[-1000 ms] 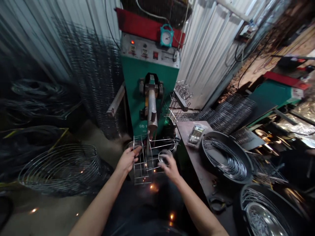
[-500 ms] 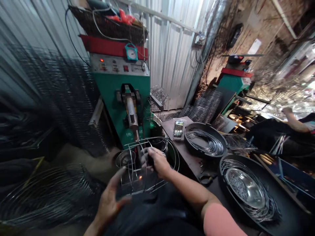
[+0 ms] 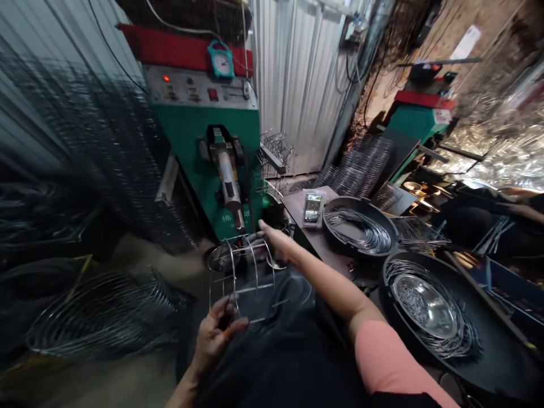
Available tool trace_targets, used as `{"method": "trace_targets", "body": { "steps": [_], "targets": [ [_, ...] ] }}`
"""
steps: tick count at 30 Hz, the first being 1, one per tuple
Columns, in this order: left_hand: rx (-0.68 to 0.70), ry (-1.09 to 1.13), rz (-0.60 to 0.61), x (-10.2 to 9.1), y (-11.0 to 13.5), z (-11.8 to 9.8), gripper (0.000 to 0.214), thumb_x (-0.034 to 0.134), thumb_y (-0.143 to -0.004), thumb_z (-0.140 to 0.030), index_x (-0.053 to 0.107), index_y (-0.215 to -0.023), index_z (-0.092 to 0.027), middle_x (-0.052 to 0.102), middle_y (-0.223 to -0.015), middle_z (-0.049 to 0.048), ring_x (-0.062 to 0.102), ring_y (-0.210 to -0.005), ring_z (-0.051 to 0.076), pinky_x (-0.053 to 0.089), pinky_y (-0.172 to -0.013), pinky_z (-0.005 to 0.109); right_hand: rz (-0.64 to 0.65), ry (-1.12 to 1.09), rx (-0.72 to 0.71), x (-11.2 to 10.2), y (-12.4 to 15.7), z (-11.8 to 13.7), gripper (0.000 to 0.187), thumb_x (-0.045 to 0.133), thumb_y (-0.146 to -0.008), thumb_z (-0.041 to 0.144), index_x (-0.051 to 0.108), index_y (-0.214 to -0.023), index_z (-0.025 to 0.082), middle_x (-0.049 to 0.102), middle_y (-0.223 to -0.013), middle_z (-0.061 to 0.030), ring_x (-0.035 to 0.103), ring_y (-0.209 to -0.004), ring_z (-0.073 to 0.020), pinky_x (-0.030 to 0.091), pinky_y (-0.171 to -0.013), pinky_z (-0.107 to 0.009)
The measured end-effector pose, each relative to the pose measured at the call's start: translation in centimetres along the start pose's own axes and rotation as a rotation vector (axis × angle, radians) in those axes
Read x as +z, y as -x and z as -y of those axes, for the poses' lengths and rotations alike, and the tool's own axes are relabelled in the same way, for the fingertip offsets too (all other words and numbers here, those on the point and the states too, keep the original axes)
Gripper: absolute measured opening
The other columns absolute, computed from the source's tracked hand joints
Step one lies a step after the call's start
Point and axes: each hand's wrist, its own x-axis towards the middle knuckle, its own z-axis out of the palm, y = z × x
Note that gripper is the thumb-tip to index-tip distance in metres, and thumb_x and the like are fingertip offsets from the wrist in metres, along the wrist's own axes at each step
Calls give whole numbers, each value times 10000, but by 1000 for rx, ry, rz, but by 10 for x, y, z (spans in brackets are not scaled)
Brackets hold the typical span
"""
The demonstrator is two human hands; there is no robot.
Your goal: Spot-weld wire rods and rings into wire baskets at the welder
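Observation:
A silvery wire basket frame [image 3: 244,272] sits in front of me, just below the electrode of the green welding machine [image 3: 208,147]. My left hand [image 3: 216,334] grips the frame's near lower edge, fingers pinched round the wire. My right hand [image 3: 276,241] rests on the frame's far top edge beside the electrode tip [image 3: 240,221], fingers curled over the wire.
A pile of wire baskets [image 3: 97,311] lies on the floor at the left. On the right bench are a phone [image 3: 312,208], a black tub of curved wires [image 3: 361,229] and a larger tub with a steel bowl [image 3: 425,309]. Another person's arm [image 3: 518,198] shows far right.
The frame has been turned and drawn nearer me. My left hand went from open beside it to gripping its lower edge. My right hand shifted to the far top edge. The camera swung right.

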Motion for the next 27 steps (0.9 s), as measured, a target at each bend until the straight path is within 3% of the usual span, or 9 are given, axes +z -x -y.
{"method": "trace_targets", "body": {
  "steps": [4, 6, 10, 13, 16, 27],
  "targets": [
    [-147, 229, -27, 5, -22, -15, 495, 745, -571, -377, 552, -1001, -225, 506, -625, -56, 433, -457, 76, 354, -445, 215, -92, 533, -330, -46, 23, 9, 362, 580, -756, 492, 651, -910, 172, 662, -877, -20, 597, -841, -157, 459, -752, -272],
    [-207, 323, -31, 9, -34, -15, 496, 725, -605, -395, 513, -1019, -221, 467, -566, -84, 374, -379, 58, 301, -385, 202, -30, 702, -375, -57, 37, 8, 352, 613, -742, 444, 646, -981, 188, 663, -970, -22, 594, -917, -180, 444, -814, -297],
    [-256, 448, -130, 19, -57, -15, 492, 733, -594, -411, 492, -969, -203, 378, -455, -126, 267, -311, 41, 213, -321, 177, 10, 963, -378, -57, 38, -12, 323, 656, -722, 382, 655, -985, 194, 681, -944, -40, 618, -876, -201, 452, -766, -300],
    [-280, 526, -186, 23, -69, -17, 505, 766, -548, -375, 498, -933, -188, 330, -435, -141, 227, -311, 29, 193, -310, 163, -53, 984, -446, -53, 18, -29, 203, 634, -752, 329, 671, -901, 195, 686, -881, -35, 626, -821, -178, 451, -726, -271],
    [-306, 569, -184, 23, -78, -18, 573, 803, -478, -292, 494, -948, -182, 392, -506, -134, 239, -322, 14, 215, -311, 161, -121, 919, -520, -50, -4, -38, 127, 625, -765, 306, 667, -775, 186, 673, -783, -22, 618, -743, -150, 446, -686, -245],
    [-337, 627, -304, 21, -118, -9, 562, 817, -425, -256, 472, -863, -181, 474, -557, -98, 287, -357, 14, 211, -325, 159, -228, 948, -625, -45, -65, -49, 181, 643, -759, 369, 626, -681, 207, 631, -702, -13, 579, -702, -146, 420, -665, -252]
  ]
}}
